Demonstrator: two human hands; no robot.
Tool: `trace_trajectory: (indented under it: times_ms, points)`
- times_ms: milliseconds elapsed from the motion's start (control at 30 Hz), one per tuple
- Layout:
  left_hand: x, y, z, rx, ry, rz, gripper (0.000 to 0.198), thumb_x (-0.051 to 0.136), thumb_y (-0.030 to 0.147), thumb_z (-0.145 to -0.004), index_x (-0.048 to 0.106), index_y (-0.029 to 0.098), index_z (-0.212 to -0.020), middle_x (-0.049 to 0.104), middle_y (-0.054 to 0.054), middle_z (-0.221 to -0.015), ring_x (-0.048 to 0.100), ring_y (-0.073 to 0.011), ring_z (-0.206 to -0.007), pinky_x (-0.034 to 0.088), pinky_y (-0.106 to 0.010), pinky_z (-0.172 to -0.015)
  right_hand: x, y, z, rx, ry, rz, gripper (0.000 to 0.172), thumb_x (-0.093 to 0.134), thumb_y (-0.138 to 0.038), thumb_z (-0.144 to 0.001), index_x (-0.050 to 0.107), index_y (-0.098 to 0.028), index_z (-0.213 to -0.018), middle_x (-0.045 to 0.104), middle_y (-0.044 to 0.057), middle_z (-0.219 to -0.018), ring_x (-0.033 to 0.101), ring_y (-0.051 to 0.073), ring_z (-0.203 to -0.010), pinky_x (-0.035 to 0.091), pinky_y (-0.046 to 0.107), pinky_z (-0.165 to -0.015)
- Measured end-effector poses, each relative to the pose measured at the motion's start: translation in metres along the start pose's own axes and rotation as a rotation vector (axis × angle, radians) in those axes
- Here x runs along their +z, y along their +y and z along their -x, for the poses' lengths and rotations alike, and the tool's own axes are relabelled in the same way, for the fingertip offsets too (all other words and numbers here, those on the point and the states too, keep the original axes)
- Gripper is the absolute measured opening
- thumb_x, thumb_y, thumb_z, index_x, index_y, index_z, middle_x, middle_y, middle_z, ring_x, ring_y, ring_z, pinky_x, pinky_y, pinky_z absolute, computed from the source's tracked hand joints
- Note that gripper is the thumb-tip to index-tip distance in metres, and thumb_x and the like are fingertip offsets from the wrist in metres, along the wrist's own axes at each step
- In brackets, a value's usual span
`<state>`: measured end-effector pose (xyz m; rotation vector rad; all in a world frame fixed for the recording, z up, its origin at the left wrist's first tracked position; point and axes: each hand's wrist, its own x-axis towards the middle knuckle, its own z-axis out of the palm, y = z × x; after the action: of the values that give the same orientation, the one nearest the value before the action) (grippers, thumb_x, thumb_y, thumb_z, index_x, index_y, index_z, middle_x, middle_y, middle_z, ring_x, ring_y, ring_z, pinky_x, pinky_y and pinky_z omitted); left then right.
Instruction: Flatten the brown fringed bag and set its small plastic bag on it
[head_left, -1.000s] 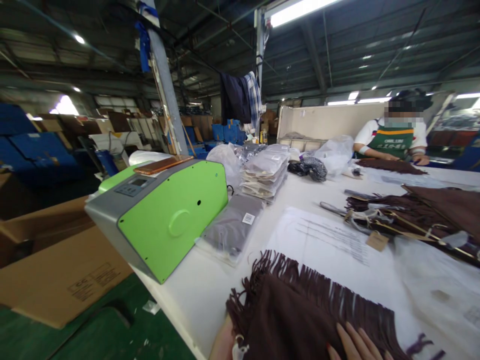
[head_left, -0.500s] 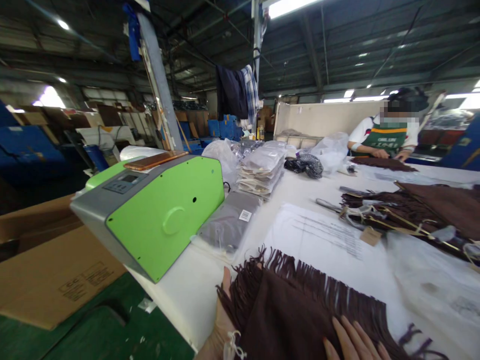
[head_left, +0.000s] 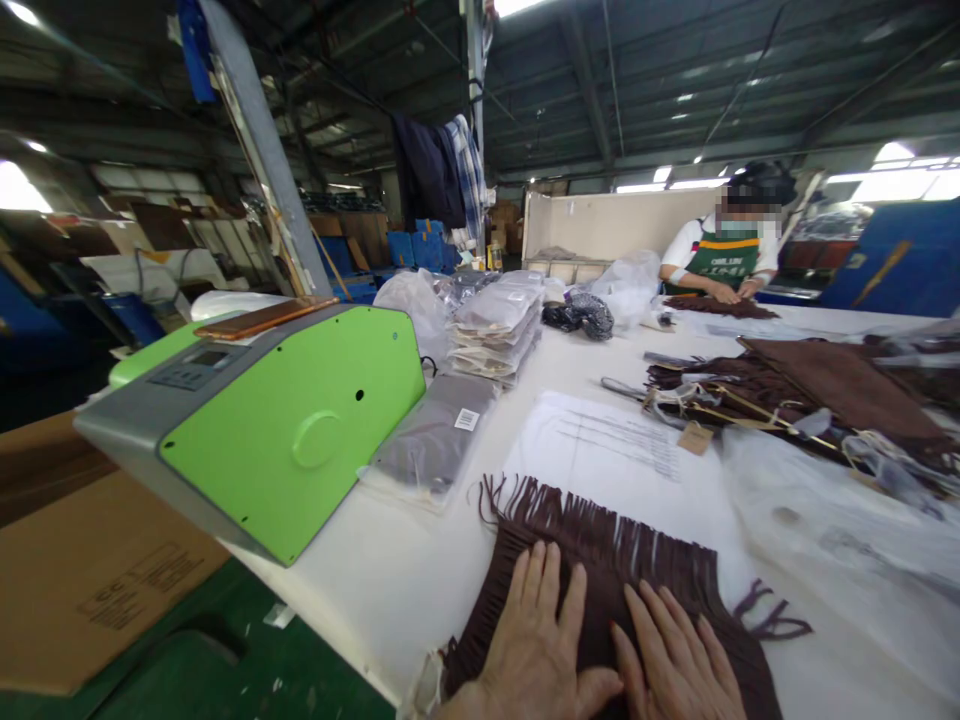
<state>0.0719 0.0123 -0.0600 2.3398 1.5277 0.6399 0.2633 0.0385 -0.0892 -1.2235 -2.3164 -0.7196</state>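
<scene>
A dark brown fringed piece of cloth (head_left: 600, 580) lies on the white table at the bottom of the view, its strands fanned out along the far edge. Flat on top of it rests my left hand (head_left: 536, 630), fingers spread. My right hand (head_left: 671, 650) also presses on the cloth, just to the right, with its fingers stretched out. Neither hand grips anything. A whitish tie or plastic bit (head_left: 424, 685) shows beside my left wrist. Past the fringe lies a printed white sheet (head_left: 607, 450).
A green and grey machine (head_left: 292, 430) stands at the left table edge, a phone-like brown slab (head_left: 259, 318) on it. Beside it are a bagged grey item (head_left: 439, 440) and stacked bags (head_left: 495, 325). Brown fringed goods (head_left: 847, 400) lie right. A co-worker (head_left: 724, 255) handles brown cloth.
My left hand has come from under the cloth's left edge to lie flat on top. My right hand has shifted slightly left. The view has turned somewhat to the right.
</scene>
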Motion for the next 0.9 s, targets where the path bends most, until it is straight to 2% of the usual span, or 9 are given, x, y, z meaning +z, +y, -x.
trace_trajectory:
  times_ms: [100,167,233,267,367,433,533,700,900]
  points:
    - [0.004,0.010,-0.007,0.104,-0.044,0.011,0.075,0.044,0.055,-0.084,0.026,0.008,-0.139,0.022,-0.026,-0.142,0.016,-0.0389,-0.133,0.020,-0.059,-0.106,-0.007,0.000,-0.005,-0.037,0.005,-0.057,0.038,0.039,-0.034,-0.085,0.062,-0.019,-0.110,0.063,0.010,-0.117,0.059,0.031,-0.105,0.045,0.049,-0.085]
    - [-0.011,0.018,-0.010,0.203,-0.128,0.121,0.070,0.043,0.051,-0.086,0.030,0.006,-0.137,0.031,-0.025,-0.139,0.024,-0.0364,-0.132,0.021,-0.056,-0.107,-0.023,0.007,-0.008,0.018,-0.023,-0.224,0.039,0.037,-0.031,-0.087,0.057,-0.018,-0.118,0.060,0.009,-0.121,0.057,0.027,-0.110,0.049,0.044,-0.085]
    - [-0.038,0.018,-0.009,0.307,-0.169,0.282,0.062,0.047,0.047,-0.085,0.037,0.011,-0.135,0.041,-0.018,-0.137,0.032,-0.0320,-0.130,0.021,-0.052,-0.109,-0.048,0.022,-0.008,0.210,-0.084,-0.477,0.042,0.037,-0.031,-0.088,0.050,-0.020,-0.126,0.051,0.007,-0.133,0.048,0.023,-0.121,0.047,0.038,-0.094]
    - [-0.055,0.013,-0.008,0.268,-0.092,0.353,0.052,0.048,0.044,-0.085,0.045,0.020,-0.131,0.042,-0.012,-0.138,0.032,-0.0299,-0.131,0.017,-0.050,-0.111,-0.062,0.032,-0.007,0.378,-0.110,-0.604,0.043,0.039,-0.034,-0.088,0.048,-0.022,-0.128,0.045,0.005,-0.138,0.042,0.022,-0.126,0.042,0.038,-0.099]
    - [-0.100,-0.020,-0.008,-0.409,0.285,0.615,0.031,0.056,0.039,-0.080,0.064,0.023,-0.105,0.060,-0.008,-0.120,0.050,-0.0268,-0.116,0.033,-0.039,-0.105,-0.091,0.069,0.006,1.039,-0.115,-0.908,0.050,0.053,-0.050,-0.076,0.056,-0.023,-0.118,0.051,0.007,-0.132,0.043,0.026,-0.125,0.034,0.044,-0.105]
    - [-0.114,-0.049,-0.012,-0.792,0.239,0.873,0.023,0.062,0.036,-0.076,0.065,0.016,-0.087,0.068,-0.010,-0.097,0.061,-0.0266,-0.096,0.046,-0.038,-0.091,-0.094,0.090,0.019,1.439,-0.107,-1.186,0.049,0.062,-0.049,-0.069,0.061,-0.019,-0.108,0.062,0.011,-0.119,0.052,0.029,-0.115,0.037,0.045,-0.103]
    - [-0.114,-0.079,-0.022,-1.011,-0.056,1.296,0.021,0.067,0.030,-0.074,0.065,0.010,-0.078,0.070,-0.011,-0.082,0.066,-0.0219,-0.081,0.051,-0.031,-0.079,-0.079,0.106,0.030,1.757,-0.169,-1.654,0.035,0.066,-0.038,-0.070,0.063,-0.012,-0.093,0.070,0.014,-0.098,0.064,0.027,-0.097,0.045,0.041,-0.096]
    - [-0.098,-0.086,-0.050,-1.096,-0.375,1.622,0.026,0.069,0.029,-0.074,0.066,0.005,-0.084,0.071,-0.012,-0.080,0.067,-0.0195,-0.073,0.052,-0.029,-0.073,-0.054,0.109,0.009,1.655,-0.468,-2.130,0.023,0.058,-0.032,-0.080,0.066,-0.011,-0.084,0.072,0.012,-0.091,0.067,0.021,-0.088,0.051,0.032,-0.083]
    - [-0.078,-0.079,-0.090,-1.152,-0.594,1.878,0.028,0.066,0.029,-0.074,0.066,0.004,-0.088,0.072,-0.013,-0.085,0.064,-0.0258,-0.095,0.042,-0.035,-0.095,-0.039,0.114,-0.020,1.594,-0.662,-2.280,0.025,0.053,-0.034,-0.082,0.070,-0.016,-0.085,0.073,0.008,-0.086,0.068,0.017,-0.083,0.049,0.028,-0.083]
